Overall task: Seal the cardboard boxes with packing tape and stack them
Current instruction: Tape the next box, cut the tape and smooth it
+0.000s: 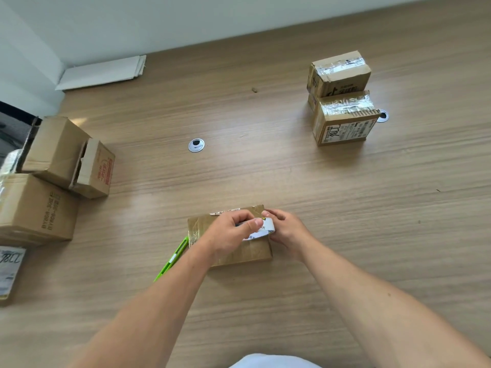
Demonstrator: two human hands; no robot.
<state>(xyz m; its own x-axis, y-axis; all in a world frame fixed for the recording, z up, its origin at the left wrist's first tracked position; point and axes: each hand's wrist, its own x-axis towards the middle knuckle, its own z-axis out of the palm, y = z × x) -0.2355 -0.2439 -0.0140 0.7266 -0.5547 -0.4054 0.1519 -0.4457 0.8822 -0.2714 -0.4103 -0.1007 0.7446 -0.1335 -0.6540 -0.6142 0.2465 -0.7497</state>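
A small flat cardboard box [249, 252] lies on the wooden table in front of me. Over it I hold a tape roll [261, 229] with a white core. My left hand [231, 232] grips the roll from the left, thumb on its rim. My right hand [285, 229] holds it from the right, fingertips at its top edge. Much of the roll and the box top is hidden by my hands. A green utility knife [172, 258] lies against the box's left side. Two taped boxes [342, 102] stand together at the far right.
Several unsealed cardboard boxes [53, 166] are piled at the left table edge. Flat white sheets [103, 73] lie at the far left by the wall. Two round cable grommets [196, 145] are set in the table, one beside the taped boxes.
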